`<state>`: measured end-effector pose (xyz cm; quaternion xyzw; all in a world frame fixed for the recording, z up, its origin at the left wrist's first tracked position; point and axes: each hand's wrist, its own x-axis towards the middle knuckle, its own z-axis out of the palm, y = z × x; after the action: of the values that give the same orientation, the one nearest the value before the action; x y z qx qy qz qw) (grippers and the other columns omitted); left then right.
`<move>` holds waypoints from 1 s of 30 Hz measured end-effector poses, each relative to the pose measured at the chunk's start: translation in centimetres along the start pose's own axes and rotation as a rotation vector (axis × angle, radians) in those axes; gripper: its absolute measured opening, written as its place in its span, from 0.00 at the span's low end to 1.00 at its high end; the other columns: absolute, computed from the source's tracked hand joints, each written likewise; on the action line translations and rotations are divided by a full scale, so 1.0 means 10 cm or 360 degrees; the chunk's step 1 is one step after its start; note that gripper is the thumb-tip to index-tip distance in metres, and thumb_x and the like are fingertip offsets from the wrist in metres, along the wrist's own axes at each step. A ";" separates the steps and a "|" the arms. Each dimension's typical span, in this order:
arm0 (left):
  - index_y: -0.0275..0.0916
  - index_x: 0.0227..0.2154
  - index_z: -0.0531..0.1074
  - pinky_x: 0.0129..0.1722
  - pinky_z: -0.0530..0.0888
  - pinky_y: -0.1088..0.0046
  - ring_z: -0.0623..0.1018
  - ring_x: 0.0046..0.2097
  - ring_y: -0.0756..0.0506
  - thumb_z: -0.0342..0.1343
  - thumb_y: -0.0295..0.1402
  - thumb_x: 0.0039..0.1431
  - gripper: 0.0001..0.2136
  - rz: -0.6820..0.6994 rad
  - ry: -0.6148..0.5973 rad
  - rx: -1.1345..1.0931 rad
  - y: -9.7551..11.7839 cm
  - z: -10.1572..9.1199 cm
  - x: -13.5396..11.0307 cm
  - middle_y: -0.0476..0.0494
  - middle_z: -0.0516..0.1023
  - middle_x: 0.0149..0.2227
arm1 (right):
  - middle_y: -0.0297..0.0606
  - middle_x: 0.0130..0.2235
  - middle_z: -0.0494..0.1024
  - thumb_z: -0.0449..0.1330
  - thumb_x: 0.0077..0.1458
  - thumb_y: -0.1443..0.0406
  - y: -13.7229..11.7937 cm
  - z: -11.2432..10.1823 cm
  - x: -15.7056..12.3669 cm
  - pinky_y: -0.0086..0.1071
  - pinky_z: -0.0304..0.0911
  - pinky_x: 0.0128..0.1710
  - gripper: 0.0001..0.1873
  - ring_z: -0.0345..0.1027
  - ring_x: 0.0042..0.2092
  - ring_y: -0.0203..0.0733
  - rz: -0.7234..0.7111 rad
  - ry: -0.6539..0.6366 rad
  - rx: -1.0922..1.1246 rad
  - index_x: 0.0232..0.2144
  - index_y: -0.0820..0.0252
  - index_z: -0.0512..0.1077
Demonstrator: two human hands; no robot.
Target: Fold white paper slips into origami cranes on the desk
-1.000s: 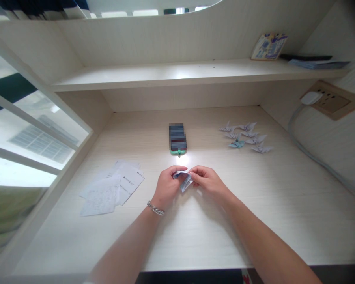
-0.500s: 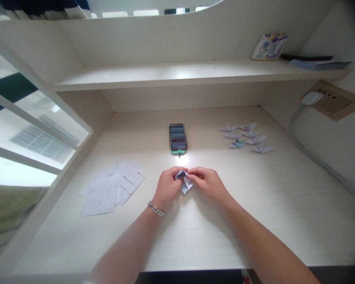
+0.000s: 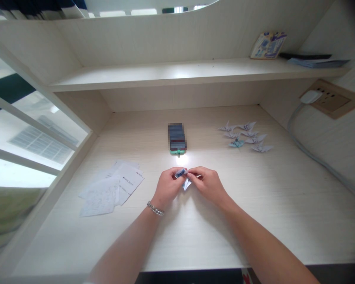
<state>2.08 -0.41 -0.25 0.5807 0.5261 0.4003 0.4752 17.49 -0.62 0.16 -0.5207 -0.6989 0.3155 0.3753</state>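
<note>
Both of my hands meet over the middle of the pale wooden desk (image 3: 254, 221) and pinch one small folded piece of paper (image 3: 185, 179), white with blue print. My left hand (image 3: 168, 185), with a metal bracelet on its wrist, grips the paper's left side. My right hand (image 3: 206, 182) grips its right side with thumb and forefinger. The paper's lower point sticks out below my fingers; the rest is hidden between them.
A phone in a green case (image 3: 177, 138) lies just beyond my hands. Several folded paper cranes (image 3: 246, 136) lie at the back right. Loose printed sheets (image 3: 112, 188) lie to the left. A shelf (image 3: 195, 73) above holds a card and papers; a wall socket with a cable (image 3: 322, 100) is on the right.
The folded paper has been drawn in tighter between my fingers, with less of it showing below. Both hands have stayed in nearly the same spot.
</note>
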 end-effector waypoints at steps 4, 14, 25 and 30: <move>0.34 0.30 0.76 0.34 0.69 0.75 0.74 0.35 0.47 0.53 0.32 0.49 0.09 0.0014 -0.0078 0.0095 0.02 -0.02 0.00 0.45 0.78 0.31 | 0.37 0.34 0.77 0.57 0.53 0.64 0.01 0.01 0.00 0.33 0.64 0.36 0.09 0.70 0.36 0.41 -0.0029 0.0018 0.0097 0.35 0.54 0.76; 0.34 0.21 0.73 0.25 0.64 0.78 0.69 0.27 0.49 0.51 0.34 0.47 0.09 -0.0057 -0.0215 0.0160 0.08 -0.02 -0.03 0.48 0.72 0.23 | 0.38 0.34 0.77 0.56 0.51 0.64 -0.05 0.01 0.00 0.32 0.65 0.34 0.09 0.70 0.35 0.41 0.0052 0.0087 0.0269 0.32 0.56 0.76; 0.34 0.22 0.73 0.26 0.64 0.77 0.69 0.26 0.50 0.50 0.31 0.47 0.08 -0.0087 -0.0333 0.0169 0.04 -0.02 -0.06 0.48 0.72 0.23 | 0.39 0.33 0.77 0.55 0.52 0.63 -0.03 0.02 0.01 0.31 0.65 0.33 0.09 0.70 0.34 0.39 0.0137 0.0124 0.0356 0.31 0.60 0.74; 0.34 0.21 0.71 0.25 0.62 0.77 0.67 0.26 0.50 0.51 0.30 0.46 0.06 -0.0098 -0.0367 0.0160 0.05 -0.02 -0.06 0.49 0.70 0.22 | 0.38 0.31 0.76 0.56 0.51 0.64 -0.04 0.01 0.02 0.29 0.64 0.31 0.07 0.69 0.32 0.38 0.0154 0.0103 0.0363 0.29 0.61 0.73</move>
<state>1.94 -0.94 0.30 0.6295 0.5050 0.2892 0.5148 17.15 -0.52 0.42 -0.5176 -0.6202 0.3938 0.4387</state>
